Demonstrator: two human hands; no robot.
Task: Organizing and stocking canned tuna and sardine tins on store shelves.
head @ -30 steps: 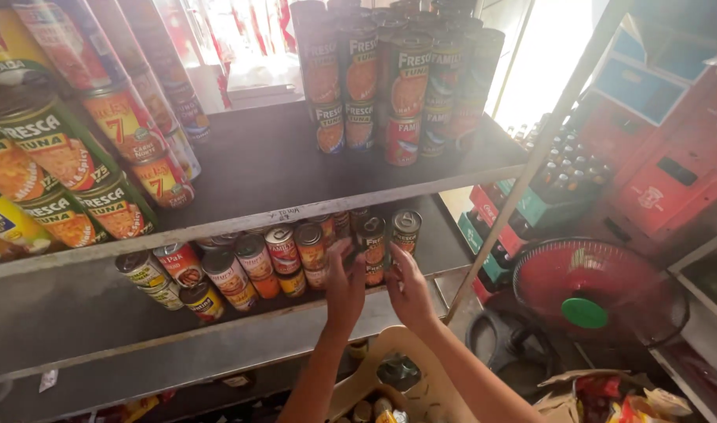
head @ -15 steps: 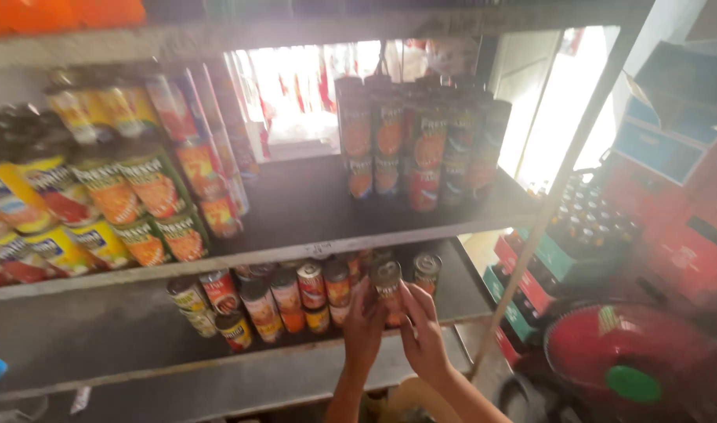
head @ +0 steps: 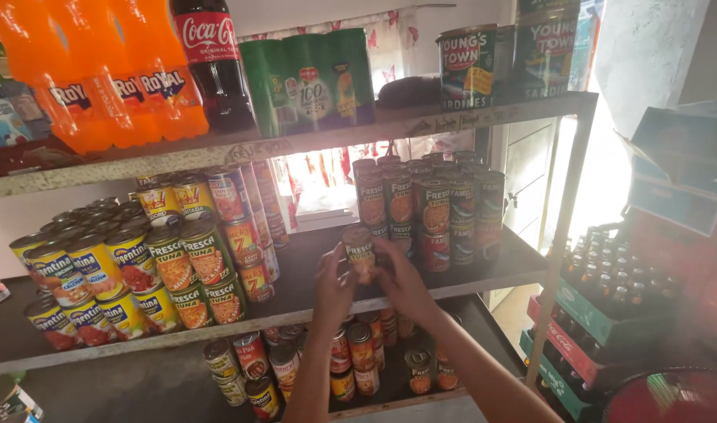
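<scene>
We've got both hands, left [head: 333, 288] and right [head: 403, 283], grasping one small orange-labelled tin can [head: 360, 252] over the dark metal shelf [head: 311, 266].

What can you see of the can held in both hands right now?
The can is a small upright cylinder, apparently metal, with a dull grey lid and a paper-like label in red and orange. It is held just above the middle shelf, in front of the stacked cans at the shelf's right end. The left hand grips its left side and the right hand wraps its right side and base, hiding its bottom.
</scene>
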